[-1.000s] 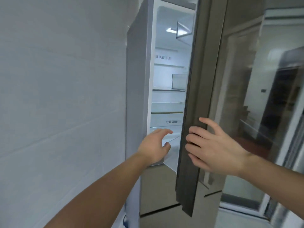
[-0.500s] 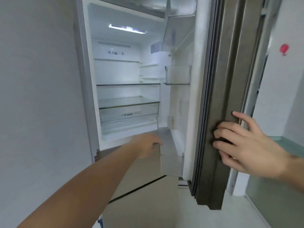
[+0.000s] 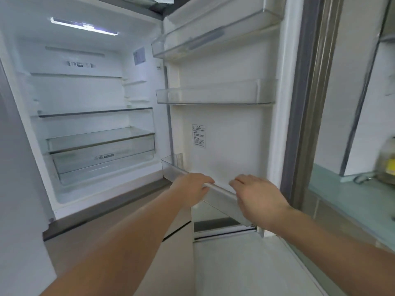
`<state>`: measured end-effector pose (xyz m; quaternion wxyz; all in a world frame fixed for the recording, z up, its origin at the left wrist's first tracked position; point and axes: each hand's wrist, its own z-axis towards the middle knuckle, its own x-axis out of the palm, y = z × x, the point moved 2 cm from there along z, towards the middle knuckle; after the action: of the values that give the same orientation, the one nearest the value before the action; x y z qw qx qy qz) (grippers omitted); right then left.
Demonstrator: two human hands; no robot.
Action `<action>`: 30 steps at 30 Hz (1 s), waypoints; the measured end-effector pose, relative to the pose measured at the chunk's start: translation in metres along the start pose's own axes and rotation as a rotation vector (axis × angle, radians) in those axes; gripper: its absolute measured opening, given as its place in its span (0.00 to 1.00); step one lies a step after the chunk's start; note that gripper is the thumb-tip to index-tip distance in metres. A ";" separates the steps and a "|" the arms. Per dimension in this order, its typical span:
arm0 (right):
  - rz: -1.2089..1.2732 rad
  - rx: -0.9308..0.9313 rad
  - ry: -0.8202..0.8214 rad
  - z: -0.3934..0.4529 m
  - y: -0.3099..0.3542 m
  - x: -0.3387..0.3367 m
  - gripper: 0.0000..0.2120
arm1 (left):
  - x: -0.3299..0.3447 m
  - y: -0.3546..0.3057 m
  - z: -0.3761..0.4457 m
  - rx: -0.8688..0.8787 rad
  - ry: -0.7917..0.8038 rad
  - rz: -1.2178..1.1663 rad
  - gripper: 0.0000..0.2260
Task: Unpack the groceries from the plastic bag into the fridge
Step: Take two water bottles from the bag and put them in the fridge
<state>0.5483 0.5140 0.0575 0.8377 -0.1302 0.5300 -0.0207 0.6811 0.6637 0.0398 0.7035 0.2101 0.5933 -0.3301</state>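
From the head view, both hands reach forward to the lowest door bin [image 3: 222,196] of the open fridge [image 3: 96,124]. The left hand [image 3: 192,189] curls its fingers over the bin's front rim, gripping it; the right hand [image 3: 258,198] lies palm down on the same rim just to the right, fingers bent over the edge, though whether it truly grips cannot be told. Above the hands, the door's inner face carries a middle door bin [image 3: 213,95] and a top door bin [image 3: 213,33]. Left of and beyond the left hand, the lit interior shows glass shelves [image 3: 96,112] and a clear drawer [image 3: 102,161]. The plastic bag of groceries is out of view. Far right of the right hand, a yellowish bottle [image 3: 388,163] stands on a pale green counter [image 3: 350,193].
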 end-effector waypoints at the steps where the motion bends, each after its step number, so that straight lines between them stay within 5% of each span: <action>1: -0.014 0.055 0.046 0.006 -0.004 0.006 0.17 | 0.002 0.002 0.009 -0.009 0.005 0.018 0.16; 11: -0.169 0.186 0.228 0.088 -0.069 0.071 0.07 | 0.023 0.043 0.120 0.157 -0.118 -0.044 0.11; 19: -0.052 0.386 0.111 0.117 -0.153 0.120 0.13 | 0.058 0.032 0.196 0.307 -0.184 -0.202 0.13; 25: 0.280 0.498 -0.018 0.144 -0.206 0.155 0.09 | 0.065 0.023 0.238 0.212 -0.294 -0.414 0.08; 30: 0.321 0.448 -0.114 0.149 -0.219 0.169 0.07 | 0.069 0.021 0.248 0.182 -0.265 -0.439 0.06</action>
<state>0.7776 0.3028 0.0213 0.8667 0.1429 0.4780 0.0032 0.8741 0.4928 0.0223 0.6647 0.0940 0.4953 -0.5514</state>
